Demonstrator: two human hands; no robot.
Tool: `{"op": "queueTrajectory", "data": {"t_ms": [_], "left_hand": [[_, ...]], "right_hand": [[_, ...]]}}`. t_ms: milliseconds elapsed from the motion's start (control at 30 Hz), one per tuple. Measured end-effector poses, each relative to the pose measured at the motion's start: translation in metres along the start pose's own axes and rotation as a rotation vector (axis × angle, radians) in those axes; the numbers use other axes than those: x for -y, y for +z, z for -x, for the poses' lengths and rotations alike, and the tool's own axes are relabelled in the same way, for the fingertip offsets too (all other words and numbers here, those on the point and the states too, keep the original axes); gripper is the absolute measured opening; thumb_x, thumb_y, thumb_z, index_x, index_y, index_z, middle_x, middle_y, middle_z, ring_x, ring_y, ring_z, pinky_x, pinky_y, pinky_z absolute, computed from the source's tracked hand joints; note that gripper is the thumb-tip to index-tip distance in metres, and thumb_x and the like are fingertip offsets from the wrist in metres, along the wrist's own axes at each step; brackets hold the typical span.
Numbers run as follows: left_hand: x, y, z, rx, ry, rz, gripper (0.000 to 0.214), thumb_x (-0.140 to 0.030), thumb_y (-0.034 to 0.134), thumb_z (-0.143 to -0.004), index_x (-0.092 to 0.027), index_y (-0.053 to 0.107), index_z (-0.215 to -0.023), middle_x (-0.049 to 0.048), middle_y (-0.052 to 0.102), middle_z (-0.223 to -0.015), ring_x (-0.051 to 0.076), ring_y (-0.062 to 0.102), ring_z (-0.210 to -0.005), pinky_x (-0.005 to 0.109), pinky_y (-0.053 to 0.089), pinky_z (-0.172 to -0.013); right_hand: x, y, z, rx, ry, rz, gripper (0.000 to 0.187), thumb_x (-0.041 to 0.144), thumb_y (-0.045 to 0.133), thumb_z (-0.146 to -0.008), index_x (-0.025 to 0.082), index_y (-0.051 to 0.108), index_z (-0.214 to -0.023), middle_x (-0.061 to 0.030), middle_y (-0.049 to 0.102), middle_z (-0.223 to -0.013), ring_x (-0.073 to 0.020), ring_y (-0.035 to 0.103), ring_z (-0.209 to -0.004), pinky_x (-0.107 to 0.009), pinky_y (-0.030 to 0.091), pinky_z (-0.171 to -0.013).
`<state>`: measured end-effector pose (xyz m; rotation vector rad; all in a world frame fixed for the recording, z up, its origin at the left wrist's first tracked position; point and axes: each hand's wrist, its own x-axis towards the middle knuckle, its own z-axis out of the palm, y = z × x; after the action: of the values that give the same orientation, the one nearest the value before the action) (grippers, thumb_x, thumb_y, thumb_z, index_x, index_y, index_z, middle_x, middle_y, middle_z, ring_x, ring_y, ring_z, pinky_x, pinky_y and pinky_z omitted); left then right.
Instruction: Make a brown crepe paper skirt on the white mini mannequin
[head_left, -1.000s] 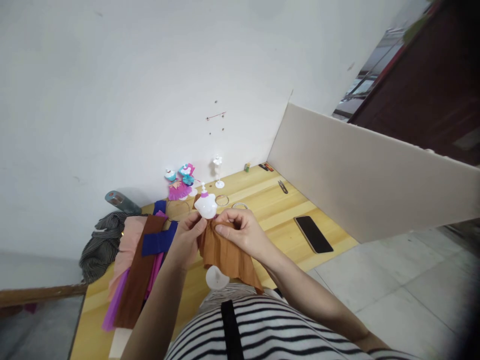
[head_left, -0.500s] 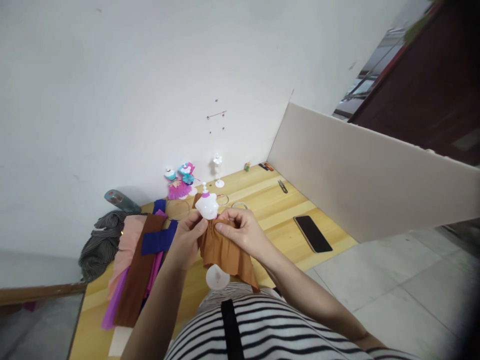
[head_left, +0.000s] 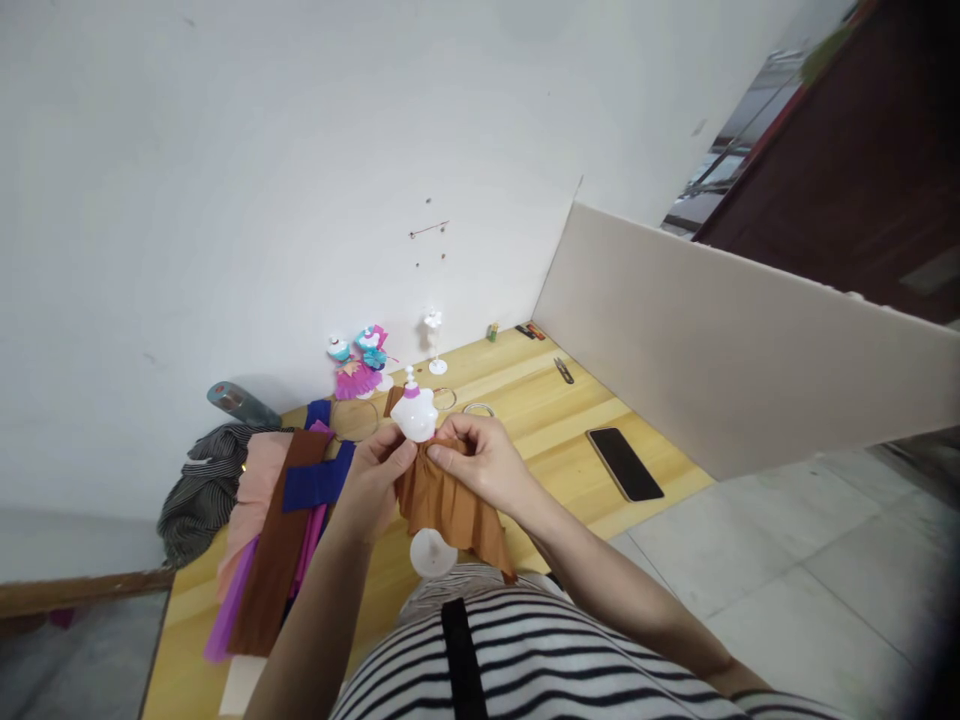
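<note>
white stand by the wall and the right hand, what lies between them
In the head view, two rings lie on the table between the white stand and the right hand.

Soft, even light covers the wall (head_left: pixel 262 150), faintly shadowed at lower left. The right edge blurs into darkness.

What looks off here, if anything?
Nothing looks spilled. Slightly odd: the dark striped cloth sits bunched up at left, unlike the flat brown strip; the wall bears dark spots and a thin reddish line.
</note>
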<state>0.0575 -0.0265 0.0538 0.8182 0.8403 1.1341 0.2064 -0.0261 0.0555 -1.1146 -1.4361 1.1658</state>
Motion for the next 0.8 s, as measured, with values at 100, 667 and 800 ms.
{"op": "queueTrajectory", "data": {"t_ms": [100, 667, 800], "left_hand": [[0.000, -0.001, 0.001, 0.021, 0.005, -0.016, 0.034, -0.028, 0.078, -0.064, -0.017, 0.074, -0.096, 0.0090, 0.074, -0.095, 0.027, 0.065, -0.099, 0.037, 0.048, -0.089], [0.000, -0.005, 0.002, 0.015, -0.105, 0.086, 0.037, -0.030, 0.077, -0.065, -0.016, 0.073, -0.099, 0.0109, 0.074, -0.095, 0.028, 0.067, -0.095, 0.037, 0.050, -0.087], [0.000, -0.004, 0.002, 0.015, -0.125, 0.093, 0.038, -0.031, 0.077, -0.066, -0.016, 0.073, -0.100, 0.0112, 0.074, -0.096, 0.028, 0.067, -0.096, 0.037, 0.050, -0.086]], "right_hand": [[0.001, 0.000, -0.001, 0.002, 0.027, -0.008, 0.024, 0.034, 0.059, -0.068, 0.018, 0.044, -0.057, 0.0046, 0.039, -0.055, -0.0085, 0.034, -0.052, -0.022, 0.027, -0.051], [0.000, -0.003, -0.009, 0.093, 0.043, -0.110, 0.022, 0.033, 0.060, -0.066, 0.017, 0.048, -0.058, 0.0056, 0.040, -0.052, -0.0075, 0.033, -0.049, -0.022, 0.025, -0.049], [0.001, -0.002, -0.007, 0.067, 0.034, -0.103, 0.019, 0.032, 0.059, -0.065, 0.017, 0.049, -0.058, 0.0048, 0.042, -0.053, -0.0078, 0.034, -0.049, -0.023, 0.027, -0.049]]}}
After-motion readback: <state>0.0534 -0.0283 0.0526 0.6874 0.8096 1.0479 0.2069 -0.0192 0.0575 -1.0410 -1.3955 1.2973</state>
